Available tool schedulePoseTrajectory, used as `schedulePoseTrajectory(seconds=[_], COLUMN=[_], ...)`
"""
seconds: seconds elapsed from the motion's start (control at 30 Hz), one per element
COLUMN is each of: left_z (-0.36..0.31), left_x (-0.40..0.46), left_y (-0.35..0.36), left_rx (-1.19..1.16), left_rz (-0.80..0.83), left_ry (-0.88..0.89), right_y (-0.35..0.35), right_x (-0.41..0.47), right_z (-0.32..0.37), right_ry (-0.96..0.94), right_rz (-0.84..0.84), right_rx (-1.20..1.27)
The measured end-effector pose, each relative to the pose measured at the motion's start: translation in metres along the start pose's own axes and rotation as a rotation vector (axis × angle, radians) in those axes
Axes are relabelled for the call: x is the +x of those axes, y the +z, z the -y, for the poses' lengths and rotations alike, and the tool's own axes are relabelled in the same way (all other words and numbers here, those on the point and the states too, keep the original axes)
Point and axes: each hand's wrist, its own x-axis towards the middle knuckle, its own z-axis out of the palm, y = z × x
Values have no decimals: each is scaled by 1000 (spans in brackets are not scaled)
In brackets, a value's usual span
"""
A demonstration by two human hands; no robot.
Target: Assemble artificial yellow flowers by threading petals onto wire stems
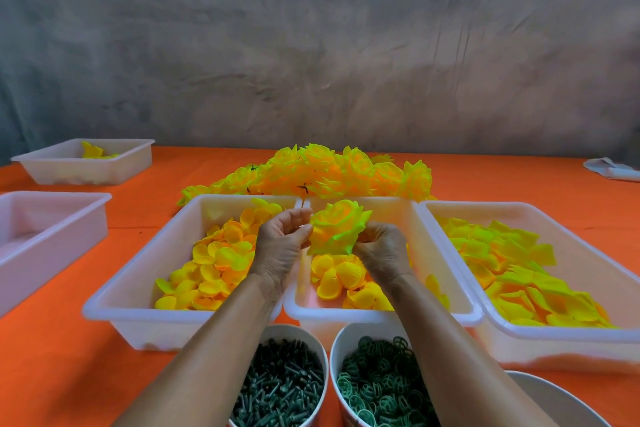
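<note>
A yellow flower (337, 227), bloom tilted away, is held between both hands above the middle tray (381, 314). Right hand (382, 251) grips its underside; left hand (282, 243) pinches its left edge, equally near.

You have an orange cloth (52, 340) over the table, matt with a fine weave look. The white trays (114, 302) are smooth plastic, slightly translucent, with a soft sheen on the rims. The loose petals (221, 253) look like thin matt fabric, lightly cupped, and the flower (337, 227) in your hands has the same matt, soft-looking yellow layers with greenish edges. The pile of finished flowers (322, 172) behind looks alike. The two round cups (313, 347) look like white paper or card, smooth. In them, the dark green stems (280, 385) and green rings (377, 381) look like moulded plastic with a dull shine. The wall (311, 45) behind is rough, mottled grey.
</note>
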Motion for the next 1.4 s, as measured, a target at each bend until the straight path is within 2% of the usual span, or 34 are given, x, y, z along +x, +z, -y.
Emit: schedulePoseTrajectory(seconds=[0.3, 0.47, 0.6, 0.77, 0.97, 1.13, 1.4], left_z=[-5, -15, -16, -5, 1, 4, 3], left_x=[1, 7, 11, 12, 13, 14, 17], left_y=[0, -5, -27, -48, -44, -44, -44], left_rx=[-28, 133, 262, 299, 298, 351, 471], left_rz=[-158, -183, -252, -301, -249, -226, -198], left_ry=[-66, -96, -123, -188, -230, -285, -331], right_y=[-2, -4, 12, 58, 115, 150, 182], right_x=[-3, -1, 17, 46, 87, 124, 167], right_z=[9, 21, 49, 80, 97, 92, 90], right_ry=[33, 111, 156, 313, 430, 566, 556], right_rz=[-45, -65, 7, 129, 198, 168, 198], right_rx=[220, 301, 361, 414, 434, 441, 427])
